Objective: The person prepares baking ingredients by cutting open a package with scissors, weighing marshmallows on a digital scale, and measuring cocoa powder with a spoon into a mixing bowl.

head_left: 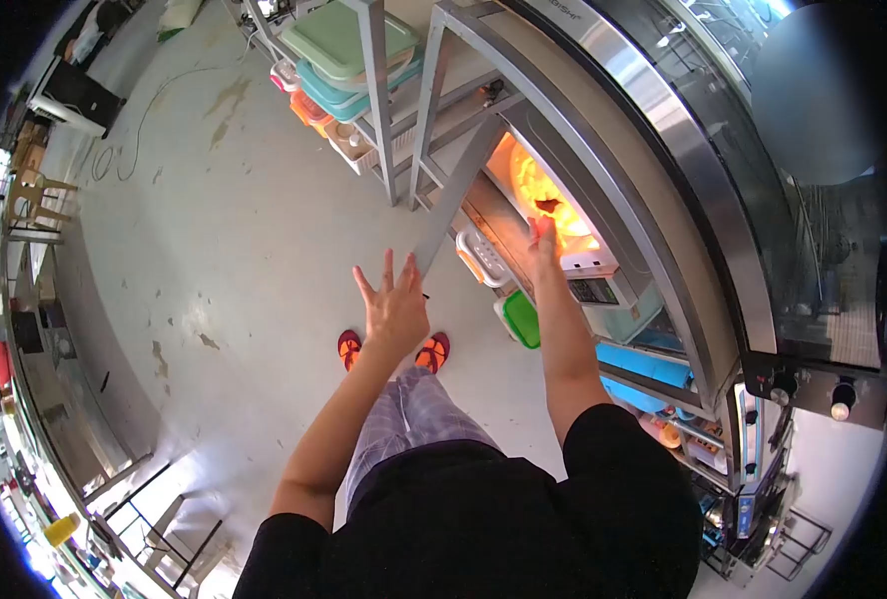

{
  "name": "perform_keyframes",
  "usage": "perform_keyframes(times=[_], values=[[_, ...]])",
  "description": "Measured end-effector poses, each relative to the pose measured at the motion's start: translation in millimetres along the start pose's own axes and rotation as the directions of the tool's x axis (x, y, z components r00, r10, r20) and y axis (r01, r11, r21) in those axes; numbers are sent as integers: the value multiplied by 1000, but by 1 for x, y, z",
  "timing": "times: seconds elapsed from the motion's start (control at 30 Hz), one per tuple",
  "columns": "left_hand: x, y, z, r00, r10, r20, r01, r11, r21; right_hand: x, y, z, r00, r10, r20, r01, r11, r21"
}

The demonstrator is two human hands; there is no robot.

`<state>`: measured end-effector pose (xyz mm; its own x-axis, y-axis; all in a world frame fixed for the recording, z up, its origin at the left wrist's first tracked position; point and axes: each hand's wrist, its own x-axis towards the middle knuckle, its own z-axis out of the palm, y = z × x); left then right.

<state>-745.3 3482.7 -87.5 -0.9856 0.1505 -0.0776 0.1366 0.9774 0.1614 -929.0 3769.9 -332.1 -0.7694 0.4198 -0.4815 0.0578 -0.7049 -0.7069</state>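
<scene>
grey floor (214, 250) below, left hand (396, 311) spread.

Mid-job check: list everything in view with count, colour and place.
Microwave: one, white, glowing inside, in rack
Rack: one, grey, around microwave
Oven: one, silver-black, right
Large box: one, green, top
Clipped box: one, white-orange, beside microwave
Small box: one, green, near right forearm
Blue containers: count unclear, lower rack
Stool: one, tan, left
Floor: one, grey, beneath
Other clutter: too small
Shoes: two, red-orange, on floor
Left hand: one, bare, centre
Right hand: one, bare, microwave opening
</scene>
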Motion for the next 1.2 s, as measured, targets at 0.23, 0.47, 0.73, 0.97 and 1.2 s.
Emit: perform_keyframes(times=[0.23,0.47,0.73,0.97,1.2], values=[[17,-64,3,1000,18,-19,-19,998,-63,-149,10,22,997,78,-31,-76,996,52],[28,-99,-6,976,215,25,-209,968,-136,-272,20,6,987,84,-136,-78,996,47],[40,-102,24,821,571,9,-546,788,-284,-418,1,-40,967,-5,-256,1,1000,-15],[40,4,26,646,750,142,-746,660,-93,-504,-39,-88,907,-127,-401,127,992,-26],[80,128,77,679,729,87,-729,683,-35,-518,-74,-179,916,-152,-371,118,987,-112]])
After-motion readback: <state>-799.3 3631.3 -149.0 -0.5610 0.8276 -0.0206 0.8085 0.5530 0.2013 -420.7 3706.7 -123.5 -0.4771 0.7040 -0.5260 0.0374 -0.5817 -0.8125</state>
